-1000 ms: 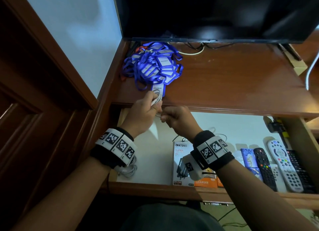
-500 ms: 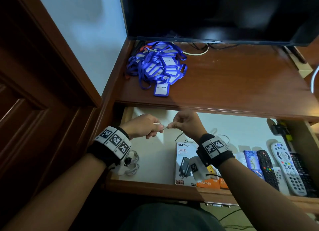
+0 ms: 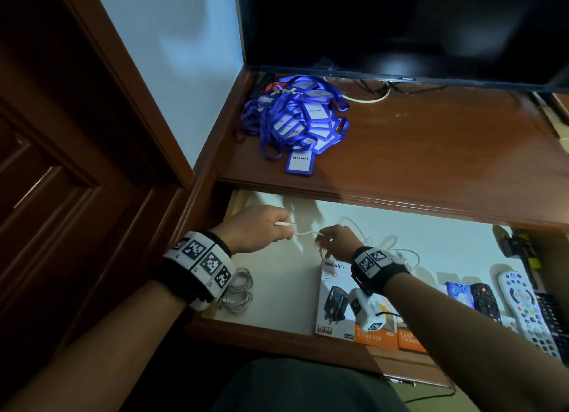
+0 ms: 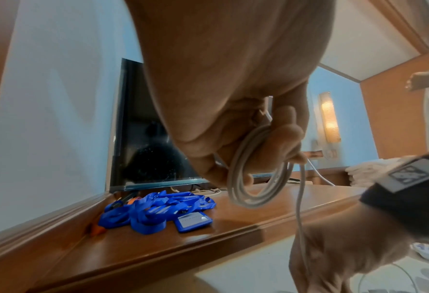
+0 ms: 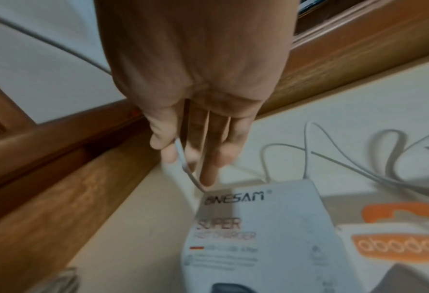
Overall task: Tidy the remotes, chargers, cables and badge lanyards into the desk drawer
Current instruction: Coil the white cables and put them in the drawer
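Note:
My left hand (image 3: 281,230) hovers over the open drawer (image 3: 277,328) and grips a small coil of white cable (image 4: 256,178). A short stretch of that cable (image 3: 304,233) runs to my right hand (image 3: 321,242), which pinches it between thumb and forefinger (image 5: 169,156), the other fingers nearly straight. The rest of the cable (image 5: 334,158) lies loose on the drawer floor behind the charger boxes (image 3: 335,297). A pile of blue badge lanyards (image 3: 295,119) sits on the desk top at the back left. Several remotes (image 3: 523,307) lie at the drawer's right end.
Another coiled white cable (image 3: 240,291) lies in the drawer's front left corner, under my left wrist. A dark TV screen (image 3: 400,26) stands at the back of the desk (image 3: 431,153). A wooden door frame (image 3: 92,134) is on the left.
Both hands have come down from the desk edge into the drawer and drawn apart, with a stretch of cable now showing between them. The lanyard pile has not moved.

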A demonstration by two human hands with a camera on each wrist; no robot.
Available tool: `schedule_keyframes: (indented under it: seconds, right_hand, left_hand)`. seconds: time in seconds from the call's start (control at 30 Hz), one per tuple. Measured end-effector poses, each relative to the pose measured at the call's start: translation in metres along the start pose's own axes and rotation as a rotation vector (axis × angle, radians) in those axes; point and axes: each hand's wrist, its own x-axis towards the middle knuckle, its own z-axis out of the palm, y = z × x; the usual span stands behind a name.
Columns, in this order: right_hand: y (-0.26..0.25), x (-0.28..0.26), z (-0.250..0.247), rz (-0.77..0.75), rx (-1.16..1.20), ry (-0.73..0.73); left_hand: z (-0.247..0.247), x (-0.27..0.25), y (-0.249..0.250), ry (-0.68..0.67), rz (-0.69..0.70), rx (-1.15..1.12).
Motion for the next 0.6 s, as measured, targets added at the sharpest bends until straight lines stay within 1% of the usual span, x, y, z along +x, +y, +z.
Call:
schedule_keyframes:
  seconds: [0.07,0.17,0.23,0.3,0.4,0.5,0.6]
  right_hand:
    - [0.0,0.009,0.002,0.021,-0.112,-0.063]
    - [0.0,0.02,0.005,0.068,-0.244,-0.117]
    - [0.007,0.024,0.008,0.096,-0.319,-0.162]
    - [0.015,0.026,0.009,0.127,-0.368,-0.17]
    - [0.024,0.027,0.007,0.185,-0.366,-0.13]
    - [0.026,0.027,0.005,0.182,-0.336,-0.093]
    - [0.026,0.022,0.01,0.138,-0.321,-0.125]
  left_hand:
    - [0.0,-0.002,0.004,-0.001,0.04,0.081]
    - [-0.001,-0.003,0.005,0.0,0.039,0.153]
    - [-0.001,-0.003,0.006,0.008,0.036,0.119]
    - [-0.001,-0.004,0.006,0.024,0.037,0.077]
    - [0.003,-0.005,0.004,0.029,0.02,0.025]
    - [0.005,-0.003,0.0,0.054,-0.007,-0.042]
    - [0.006,0.0,-0.003,0.101,-0.026,-0.132]
